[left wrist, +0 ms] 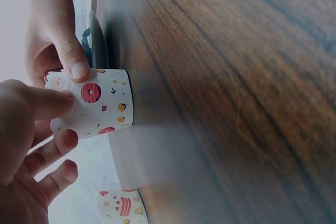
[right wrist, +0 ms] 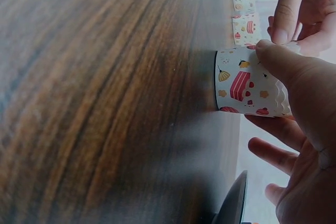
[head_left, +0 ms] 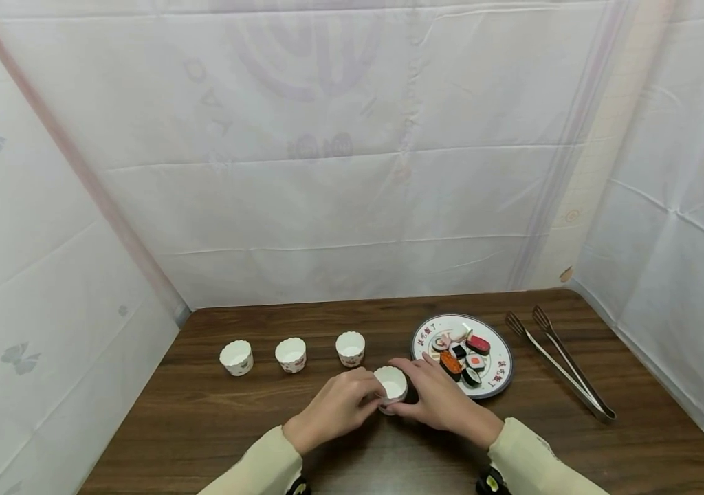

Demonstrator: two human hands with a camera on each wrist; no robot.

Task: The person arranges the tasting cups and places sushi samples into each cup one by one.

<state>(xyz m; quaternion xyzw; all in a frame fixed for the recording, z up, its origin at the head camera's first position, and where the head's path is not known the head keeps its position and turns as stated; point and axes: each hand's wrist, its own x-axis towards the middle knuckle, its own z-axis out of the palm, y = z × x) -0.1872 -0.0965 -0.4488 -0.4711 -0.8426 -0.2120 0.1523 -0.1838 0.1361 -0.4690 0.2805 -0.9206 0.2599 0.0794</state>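
A white paper cup (head_left: 392, 382) with a scalloped rim and printed pastries stands upright on the table between both hands. From the left, the left hand (head_left: 341, 405) pinches the rim with thumb and fingers. The right hand (head_left: 438, 397) holds the opposite side, its thumb on the near wall and fingers round the back. In the left wrist view the cup (left wrist: 100, 103) shows a red doughnut print; in the right wrist view the cup (right wrist: 249, 82) shows a cake slice print. The inside looks white in the head view.
Three similar cups (head_left: 237, 357) (head_left: 291, 355) (head_left: 350, 348) stand in a row at the back left of the wooden table (head_left: 216, 426). Behind the right hand lies a round plate (head_left: 498, 347) with several sushi pieces (head_left: 478, 344). Metal tongs (head_left: 565, 368) lie further right.
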